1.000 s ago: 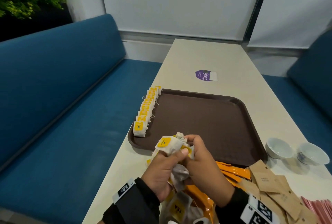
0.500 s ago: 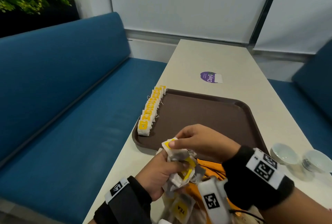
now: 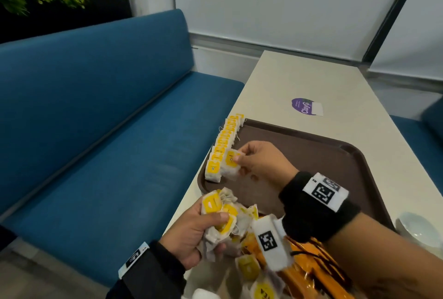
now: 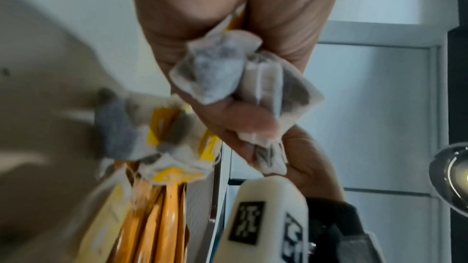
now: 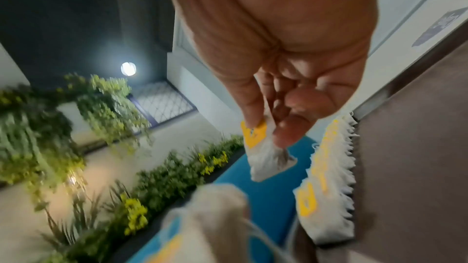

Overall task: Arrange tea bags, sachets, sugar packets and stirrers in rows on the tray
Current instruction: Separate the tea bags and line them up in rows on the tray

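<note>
A brown tray (image 3: 311,155) lies on the cream table. Along its left rim stands a row of tea bags (image 3: 224,141) with yellow tags, also visible in the right wrist view as a row of tea bags (image 5: 326,179). My right hand (image 3: 239,158) pinches one tea bag (image 3: 230,163) by its tag, just right of the row's near end; the same tea bag (image 5: 266,153) hangs from thumb and fingers. My left hand (image 3: 208,224) grips a bunch of tea bags (image 3: 221,212) near the tray's front corner; the bunch (image 4: 240,79) fills its fist.
Orange sachets (image 3: 299,272) and loose tea bags (image 3: 249,267) lie on the table in front of the tray. A white bowl (image 3: 417,226) stands at the right. A purple sticker (image 3: 305,106) lies beyond the tray. A blue bench (image 3: 96,131) runs along the table's left edge.
My right hand pulled one tea bag out of the bunch and carried it forward over the tray to the near end of the row. The left hand stayed near the front corner.
</note>
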`<action>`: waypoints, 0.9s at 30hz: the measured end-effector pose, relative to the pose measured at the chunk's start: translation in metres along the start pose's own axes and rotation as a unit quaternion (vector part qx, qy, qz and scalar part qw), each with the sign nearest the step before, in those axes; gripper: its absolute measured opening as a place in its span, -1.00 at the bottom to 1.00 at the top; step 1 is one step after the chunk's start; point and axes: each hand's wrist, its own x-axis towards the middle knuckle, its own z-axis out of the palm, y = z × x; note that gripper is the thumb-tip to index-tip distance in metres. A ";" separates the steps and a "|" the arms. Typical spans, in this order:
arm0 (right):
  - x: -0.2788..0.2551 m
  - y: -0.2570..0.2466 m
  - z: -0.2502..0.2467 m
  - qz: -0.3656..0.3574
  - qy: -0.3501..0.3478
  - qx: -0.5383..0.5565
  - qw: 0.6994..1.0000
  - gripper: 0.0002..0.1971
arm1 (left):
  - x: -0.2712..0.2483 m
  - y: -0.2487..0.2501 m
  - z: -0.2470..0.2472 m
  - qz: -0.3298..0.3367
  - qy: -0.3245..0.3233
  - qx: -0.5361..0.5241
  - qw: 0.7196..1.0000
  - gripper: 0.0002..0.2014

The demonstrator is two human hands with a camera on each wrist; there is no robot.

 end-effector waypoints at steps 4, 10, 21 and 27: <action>0.027 0.009 0.027 0.046 -0.036 -0.085 0.995 -0.79 | -0.005 0.007 -0.016 0.012 0.018 -0.009 1.000 -0.77; 0.052 0.012 0.049 0.087 -0.069 -0.146 0.983 -0.74 | -0.009 0.012 -0.027 0.012 0.027 -0.009 1.000 -0.67; 0.043 0.000 0.031 0.087 -0.019 -0.074 0.993 -0.87 | -0.012 0.017 -0.031 0.012 0.027 -0.011 0.999 -0.70; -0.013 -0.018 -0.013 0.019 -0.070 -0.034 0.997 -0.91 | -0.013 0.015 -0.012 0.018 0.003 -0.006 1.000 -0.78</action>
